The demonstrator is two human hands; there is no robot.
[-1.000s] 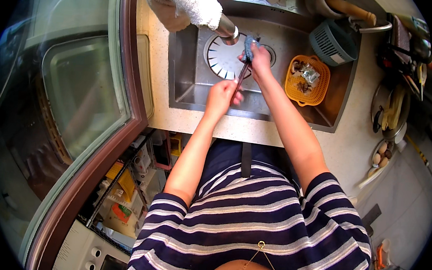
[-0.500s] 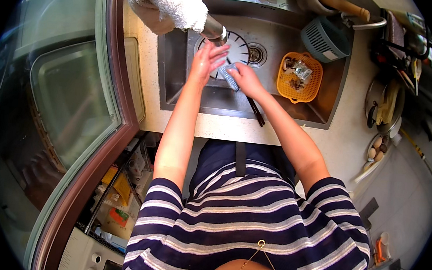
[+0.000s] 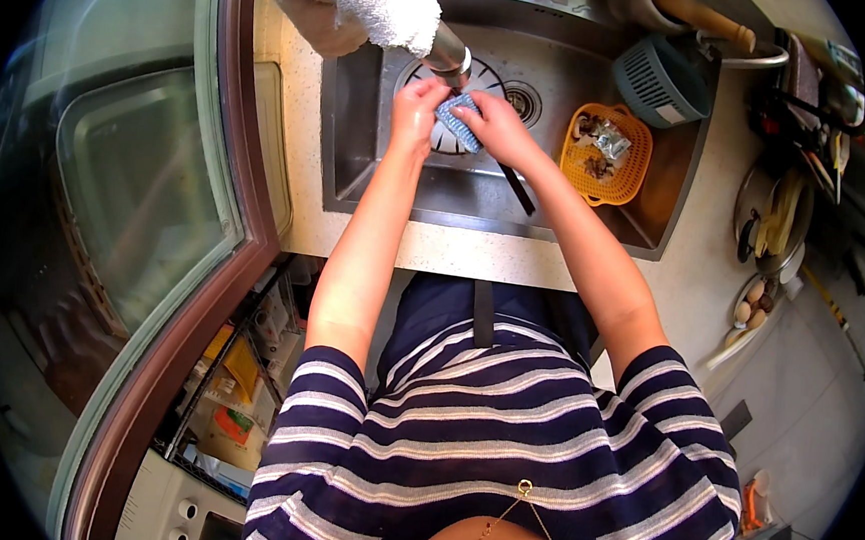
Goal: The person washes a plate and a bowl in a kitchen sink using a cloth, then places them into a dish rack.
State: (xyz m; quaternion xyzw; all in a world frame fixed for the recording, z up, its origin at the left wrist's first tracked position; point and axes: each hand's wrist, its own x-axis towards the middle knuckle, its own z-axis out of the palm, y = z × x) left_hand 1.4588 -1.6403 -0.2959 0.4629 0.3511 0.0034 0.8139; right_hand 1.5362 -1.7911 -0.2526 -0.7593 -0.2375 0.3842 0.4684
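My right hand (image 3: 502,132) is closed around a blue knitted dishcloth (image 3: 460,123), which wraps a pair of dark chopsticks (image 3: 517,190). The chopsticks slant out below that hand toward the sink's near edge. My left hand (image 3: 418,117) has its fingers curled together at the upper end of the chopsticks, right under the tap (image 3: 449,55); its fingertips are partly hidden. Beneath both hands, a white plate (image 3: 448,147) with dark radial lines lies in the steel sink (image 3: 368,193).
A yellow basket (image 3: 611,187) with scraps and a crumpled silvery wrapper sits at the sink's right, beside a grey-blue basket (image 3: 657,77). A white towel (image 3: 381,8) covers the tap's upper part. Eggs (image 3: 749,305) and a pot (image 3: 755,207) stand on the right. An open window frame (image 3: 213,285) borders the left.
My left hand has gone from spread fingers to curled ones and come closer to the dishcloth. The chopsticks and dishcloth have shifted up toward the tap. The view has moved slightly.
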